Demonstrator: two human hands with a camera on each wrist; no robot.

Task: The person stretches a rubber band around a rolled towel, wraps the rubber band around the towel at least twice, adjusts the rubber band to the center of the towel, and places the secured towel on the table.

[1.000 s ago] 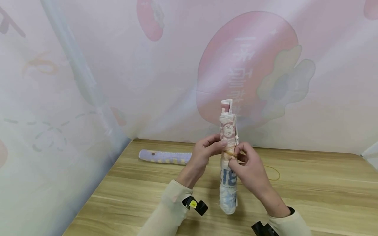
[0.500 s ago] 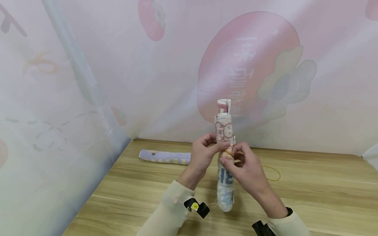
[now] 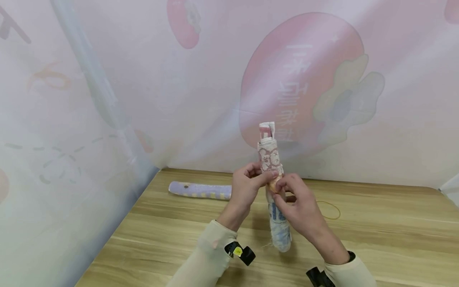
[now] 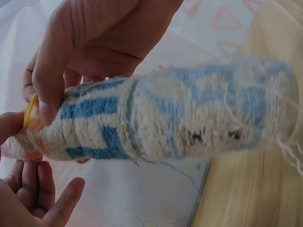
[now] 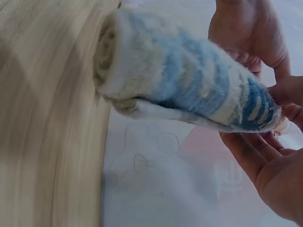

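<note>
You've got the rolled pink-and-blue knitted towel (image 3: 274, 191) held upright above the light wood-grain table (image 3: 376, 235), left hand (image 3: 247, 187) and right hand (image 3: 297, 203) both pinching its middle. A pastel printed fabric backdrop (image 3: 143, 79) walls it in; a lilac striped roll (image 3: 201, 190) lies behind.

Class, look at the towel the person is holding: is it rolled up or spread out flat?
Rolled up. The towel forms a tight, near-upright cylinder between both hands, and the right wrist view shows the spiral at its lower end.
</note>
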